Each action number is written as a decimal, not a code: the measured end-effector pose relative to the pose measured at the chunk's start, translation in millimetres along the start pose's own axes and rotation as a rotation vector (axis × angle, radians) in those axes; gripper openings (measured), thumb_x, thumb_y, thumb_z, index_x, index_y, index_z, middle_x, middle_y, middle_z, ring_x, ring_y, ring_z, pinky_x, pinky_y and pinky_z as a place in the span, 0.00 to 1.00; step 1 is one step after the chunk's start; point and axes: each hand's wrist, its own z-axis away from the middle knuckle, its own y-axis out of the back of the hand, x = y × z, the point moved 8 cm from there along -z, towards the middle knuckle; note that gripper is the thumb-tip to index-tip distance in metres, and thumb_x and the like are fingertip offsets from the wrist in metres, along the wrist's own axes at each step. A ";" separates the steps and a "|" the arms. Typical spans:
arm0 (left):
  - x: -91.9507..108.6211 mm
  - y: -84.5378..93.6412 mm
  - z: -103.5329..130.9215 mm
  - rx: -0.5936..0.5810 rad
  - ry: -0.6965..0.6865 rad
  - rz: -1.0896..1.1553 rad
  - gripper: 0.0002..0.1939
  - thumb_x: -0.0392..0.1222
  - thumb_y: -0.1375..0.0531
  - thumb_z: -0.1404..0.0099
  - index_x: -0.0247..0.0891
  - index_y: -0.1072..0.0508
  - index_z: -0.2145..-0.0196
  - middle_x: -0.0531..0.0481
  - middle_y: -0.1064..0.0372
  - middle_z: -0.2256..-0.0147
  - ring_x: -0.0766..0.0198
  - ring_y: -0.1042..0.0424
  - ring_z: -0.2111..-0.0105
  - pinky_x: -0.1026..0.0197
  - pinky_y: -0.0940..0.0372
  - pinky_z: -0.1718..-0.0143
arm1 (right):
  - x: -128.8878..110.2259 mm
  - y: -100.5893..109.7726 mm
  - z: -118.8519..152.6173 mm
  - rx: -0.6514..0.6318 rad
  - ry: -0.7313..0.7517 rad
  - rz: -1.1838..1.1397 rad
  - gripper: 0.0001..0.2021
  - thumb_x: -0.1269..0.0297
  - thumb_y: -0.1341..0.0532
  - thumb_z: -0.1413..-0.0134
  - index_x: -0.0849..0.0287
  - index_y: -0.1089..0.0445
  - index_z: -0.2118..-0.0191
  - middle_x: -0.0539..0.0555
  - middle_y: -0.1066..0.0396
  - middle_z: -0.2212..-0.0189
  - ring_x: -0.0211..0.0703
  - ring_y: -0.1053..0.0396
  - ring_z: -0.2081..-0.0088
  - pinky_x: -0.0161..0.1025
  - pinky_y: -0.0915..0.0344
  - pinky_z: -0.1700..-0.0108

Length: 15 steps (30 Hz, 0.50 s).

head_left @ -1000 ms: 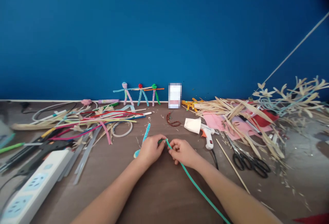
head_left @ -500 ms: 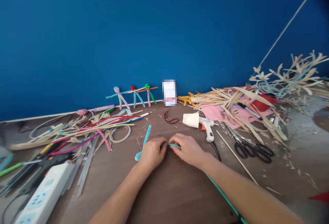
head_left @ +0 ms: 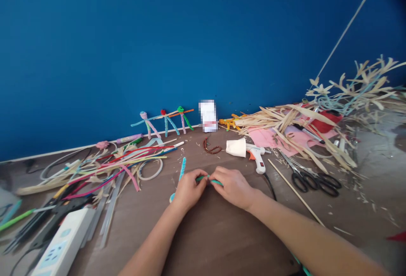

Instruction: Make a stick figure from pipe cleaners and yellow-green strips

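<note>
Head view, my count: one green strand [head_left: 217, 182] above the middle of the desk [head_left: 206, 238], pinched in the fingertips of both the left hand [head_left: 190, 188] and the right hand [head_left: 233, 186], set just beside each other, plus one blue fuzzy piece [head_left: 183, 167] by the left. Along the desk's back edge I list three stick figures [head_left: 166, 127]; toward its right edge, one glue gun [head_left: 259, 157] and two pairs of scissors [head_left: 320, 181]; toward its near left corner, one power strip [head_left: 68, 236].

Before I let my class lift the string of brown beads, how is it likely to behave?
The string of brown beads would probably hang floppy, since it lies in a loose curve. Pushed, it may roll or shift slightly, as its beads look small and rounded.
</note>
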 end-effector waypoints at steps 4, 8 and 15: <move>-0.7 0.3 0.2 0.010 0.003 -0.027 0.08 0.37 0.49 0.46 0.39 0.29 0.72 0.54 0.29 0.74 0.66 0.32 0.72 0.64 0.39 0.70 | -3.0 -1.5 0.4 -0.021 0.025 0.006 0.06 0.69 0.48 0.47 0.59 0.36 0.64 0.51 0.35 0.69 0.36 0.37 0.69 0.32 0.45 0.68; -0.4 0.2 1.0 0.004 0.004 -0.081 0.09 0.37 0.49 0.46 0.39 0.29 0.72 0.54 0.29 0.73 0.65 0.32 0.72 0.64 0.40 0.71 | -3.1 -1.5 0.4 -0.017 0.002 0.028 0.06 0.68 0.49 0.46 0.59 0.36 0.64 0.51 0.35 0.69 0.36 0.37 0.69 0.33 0.45 0.69; 5.7 -2.3 3.1 -0.018 -0.027 -0.261 0.09 0.37 0.49 0.46 0.41 0.29 0.71 0.53 0.29 0.73 0.64 0.32 0.73 0.63 0.41 0.73 | -6.7 -3.0 -0.9 -0.050 0.013 0.122 0.09 0.66 0.52 0.44 0.60 0.35 0.64 0.53 0.36 0.69 0.37 0.37 0.70 0.33 0.44 0.70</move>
